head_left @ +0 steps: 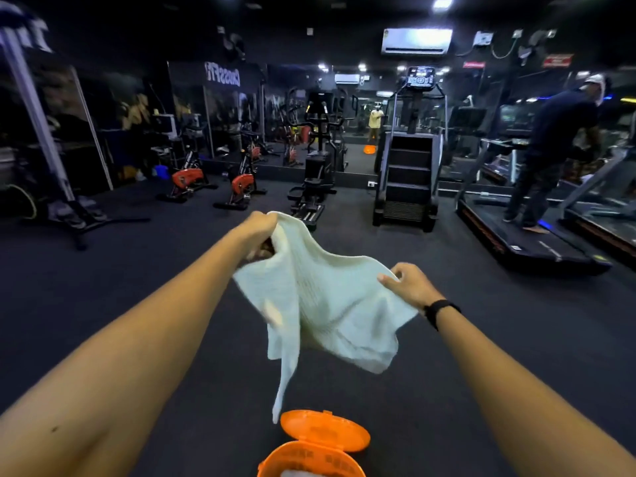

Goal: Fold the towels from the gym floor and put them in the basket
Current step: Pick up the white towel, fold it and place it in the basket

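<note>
A pale white towel [320, 304] hangs in the air in front of me, stretched between both hands and drooping in the middle. My left hand [258, 232] grips its upper left corner, raised higher. My right hand [409, 284] pinches the right edge, lower and closer, with a black band on its wrist. Directly below, at the bottom edge of the view, stands an orange basket [309, 459] with its lid [323, 430] flipped open; something white shows inside. One long corner of the towel dangles just above the lid.
Dark gym floor [137, 270] all around. Orange exercise bikes [241, 184] and an elliptical [316, 173] stand ahead, a stair climber [407, 173] centre right. A person [550, 149] stands on a treadmill [530, 242] at the right. A rack frame [51, 166] is at the left.
</note>
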Demonstrator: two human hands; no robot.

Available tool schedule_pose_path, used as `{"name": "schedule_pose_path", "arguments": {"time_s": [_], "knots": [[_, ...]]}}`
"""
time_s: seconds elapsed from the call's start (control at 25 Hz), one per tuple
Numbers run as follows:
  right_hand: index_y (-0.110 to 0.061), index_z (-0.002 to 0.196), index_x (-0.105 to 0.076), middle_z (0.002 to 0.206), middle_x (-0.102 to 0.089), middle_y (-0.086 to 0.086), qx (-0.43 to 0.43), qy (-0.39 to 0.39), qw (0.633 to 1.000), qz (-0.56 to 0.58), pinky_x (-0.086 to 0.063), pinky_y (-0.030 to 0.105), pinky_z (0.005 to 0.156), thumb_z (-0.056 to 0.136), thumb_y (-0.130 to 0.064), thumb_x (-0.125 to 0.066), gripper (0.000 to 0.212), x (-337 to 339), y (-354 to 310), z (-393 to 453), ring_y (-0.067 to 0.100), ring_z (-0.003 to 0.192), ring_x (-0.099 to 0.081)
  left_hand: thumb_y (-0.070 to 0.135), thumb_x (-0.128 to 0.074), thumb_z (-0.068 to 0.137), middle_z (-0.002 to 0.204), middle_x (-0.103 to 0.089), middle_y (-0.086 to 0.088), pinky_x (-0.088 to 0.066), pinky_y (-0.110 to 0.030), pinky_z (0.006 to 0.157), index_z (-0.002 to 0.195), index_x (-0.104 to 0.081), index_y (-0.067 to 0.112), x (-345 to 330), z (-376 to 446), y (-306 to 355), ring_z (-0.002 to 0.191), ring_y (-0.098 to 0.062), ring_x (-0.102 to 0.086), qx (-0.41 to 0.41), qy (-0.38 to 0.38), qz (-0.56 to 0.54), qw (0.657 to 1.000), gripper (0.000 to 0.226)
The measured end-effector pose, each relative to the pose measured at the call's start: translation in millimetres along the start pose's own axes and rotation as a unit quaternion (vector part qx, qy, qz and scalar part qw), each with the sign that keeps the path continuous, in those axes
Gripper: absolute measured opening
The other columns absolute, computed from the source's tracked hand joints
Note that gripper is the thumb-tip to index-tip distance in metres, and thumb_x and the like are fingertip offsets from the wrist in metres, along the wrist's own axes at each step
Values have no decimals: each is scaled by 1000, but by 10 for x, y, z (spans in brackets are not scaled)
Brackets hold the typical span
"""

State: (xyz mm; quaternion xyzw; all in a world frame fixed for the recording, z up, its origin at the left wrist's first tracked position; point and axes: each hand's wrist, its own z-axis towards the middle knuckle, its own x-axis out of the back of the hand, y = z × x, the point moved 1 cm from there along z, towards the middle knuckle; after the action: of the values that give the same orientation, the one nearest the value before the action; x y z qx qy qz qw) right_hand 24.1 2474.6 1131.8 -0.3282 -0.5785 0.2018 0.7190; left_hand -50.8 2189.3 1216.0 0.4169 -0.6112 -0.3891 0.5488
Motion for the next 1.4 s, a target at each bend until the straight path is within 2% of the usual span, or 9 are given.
{"name": "schedule_pose_path", "arguments": {"time_s": [0.2, 0.36, 0.56, 0.68, 0.8, 0.92, 1.04, 1.24, 1.4], "knots": [[-16, 80, -46, 69, -49, 1, 110, -42, 969, 218, -36, 21, 55, 84, -9, -71, 26, -272, -467, 53, 10, 61, -43, 3, -26, 97, 84, -64, -19, -57, -31, 47, 94, -58, -5, -244, -111, 22, 66, -26, -66, 42, -98, -95, 990, 34], [-1, 84, -63, 70, -65, 6, 131, -103, 945, 282, -49, 19, 56, 86, -2, -68, 5, -303, -738, 57, 8, 61, -60, -2, -27, 96, 71, -65, -17, -56, -30, 44, 95, -54, -4, -355, -112, 96, 45, -19, -66, 46, -114, -126, 984, 27], [1, 94, -66, 78, -72, 14, 115, -121, 955, 245, -56, 26, 63, 74, -38, -79, 46, -331, -927, 36, 13, 67, -65, -8, -22, 94, 69, -68, -24, -56, -33, 43, 100, -47, -5, -388, -89, 138, 54, -28, -69, 61, -142, -184, 971, 26], [-9, 85, -67, 67, -70, 6, 129, -69, 979, 145, -49, 27, 58, 67, -24, -83, 28, -350, -947, 93, 10, 60, -60, -6, -22, 95, 89, -62, -28, -59, -38, 49, 107, -48, -7, -409, -36, 135, 68, -33, -68, 58, -147, -212, 964, 28], [-19, 76, -71, 53, -53, -4, 135, -52, 988, 48, -37, 24, 56, 69, -7, -65, 15, -244, -954, 154, 8, 52, -42, 0, -39, 93, 86, -67, -27, -60, -36, 52, 103, -58, -12, -316, 106, 68, 63, -30, -70, 31, -92, -131, 987, 25], [-21, 75, -74, 69, -70, 7, 176, -85, 979, 59, -45, 28, 62, 68, -11, -63, 16, -82, -994, 179, 9, 62, -55, 4, -63, 84, 73, -70, -24, -60, -39, 54, 88, -61, -13, -99, 284, -134, 56, -26, -71, 6, 7, 84, 996, 18], [-15, 78, -74, 71, -72, -2, 202, -106, 969, 91, -47, 19, 62, 75, 4, -62, 23, 95, -998, 141, 4, 65, -59, 0, -71, 77, 70, -70, -24, -60, -38, 56, 83, -64, -13, 59, 351, -373, 58, -25, -72, 57, -7, 196, 979, 16], [-6, 92, -76, 85, -73, 2, 181, -133, 974, 44, -50, 18, 67, 82, 5, -65, 18, 298, -712, 155, 4, 72, -62, -10, -47, 86, 66, -68, -27, -61, -38, 60, 96, -61, -15, 99, 456, -536, 57, -27, -70, 75, -17, 170, 983, 17], [-4, 86, -74, 83, -73, 6, 154, -127, 979, 39, -52, 23, 67, 85, -10, -71, 7, 352, -432, 149, 8, 73, -65, 9, -69, 78, 68, -71, -18, -60, -28, 58, 74, -69, -3, 40, 421, -410, 58, -22, -71, 7, 46, 131, 990, 12]]}}
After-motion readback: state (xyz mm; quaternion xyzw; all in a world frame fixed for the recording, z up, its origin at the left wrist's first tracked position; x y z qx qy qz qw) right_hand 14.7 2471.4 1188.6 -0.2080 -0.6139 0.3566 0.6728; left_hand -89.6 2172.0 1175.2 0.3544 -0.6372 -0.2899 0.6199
